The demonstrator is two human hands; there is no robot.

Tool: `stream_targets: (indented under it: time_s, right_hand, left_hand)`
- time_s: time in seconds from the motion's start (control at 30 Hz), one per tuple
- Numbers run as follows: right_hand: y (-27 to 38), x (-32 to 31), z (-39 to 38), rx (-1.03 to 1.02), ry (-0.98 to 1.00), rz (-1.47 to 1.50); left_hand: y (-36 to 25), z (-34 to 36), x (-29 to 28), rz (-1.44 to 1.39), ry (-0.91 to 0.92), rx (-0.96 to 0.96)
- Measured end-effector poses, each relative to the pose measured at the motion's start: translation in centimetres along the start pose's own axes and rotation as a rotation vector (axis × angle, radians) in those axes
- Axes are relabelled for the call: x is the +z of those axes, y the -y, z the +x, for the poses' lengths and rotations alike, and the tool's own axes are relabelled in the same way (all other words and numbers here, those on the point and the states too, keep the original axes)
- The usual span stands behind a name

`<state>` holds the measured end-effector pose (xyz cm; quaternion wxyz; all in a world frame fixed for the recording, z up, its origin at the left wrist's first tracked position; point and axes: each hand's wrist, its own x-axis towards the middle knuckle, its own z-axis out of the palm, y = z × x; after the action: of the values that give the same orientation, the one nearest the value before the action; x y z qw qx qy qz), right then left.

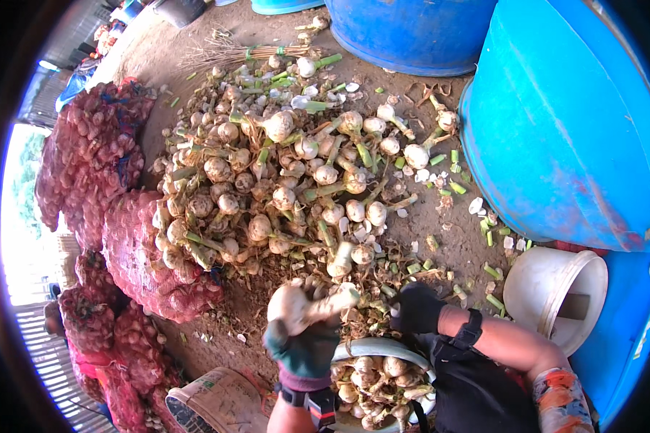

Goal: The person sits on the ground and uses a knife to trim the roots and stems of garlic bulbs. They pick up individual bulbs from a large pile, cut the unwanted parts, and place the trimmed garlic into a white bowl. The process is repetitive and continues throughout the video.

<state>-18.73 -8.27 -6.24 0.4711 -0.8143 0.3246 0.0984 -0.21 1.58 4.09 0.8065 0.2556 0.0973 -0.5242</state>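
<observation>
Left hand (302, 351), gloved: grasps one stemmed bulb (289, 307). Right hand (417, 309), black-gloved: grip cannot be told. Bucket (384, 346): holds bulbs (365, 379).

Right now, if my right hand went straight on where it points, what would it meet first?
Your right hand would probably meet the stalk of the white bulb in your left hand first, though one view leaves depth unclear.

Green-gloved left hand (301, 350) grips big garlic bulb (289, 307); black-gloved right hand (419, 308) near stem (330, 304) end; garlic heap (267, 195) ahead, bucket (383, 347) of bulbs (395, 366) below.
</observation>
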Motion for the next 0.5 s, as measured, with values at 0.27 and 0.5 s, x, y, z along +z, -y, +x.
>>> stream_targets:
  time_s: [0.27, 0.5]
  right_hand:
    - [-0.7, -2.3, -0.3, 0.186, -0.02, 0.319]
    - [0.6, -3.1, -0.2, 0.292, 0.023, 0.502]
  left_hand:
    - [-5.5, 1.6, -3.3, 1.44, 0.289, -0.52]
    - [0.2, 12.8, -11.0, 2.785, 0.836, 0.529]
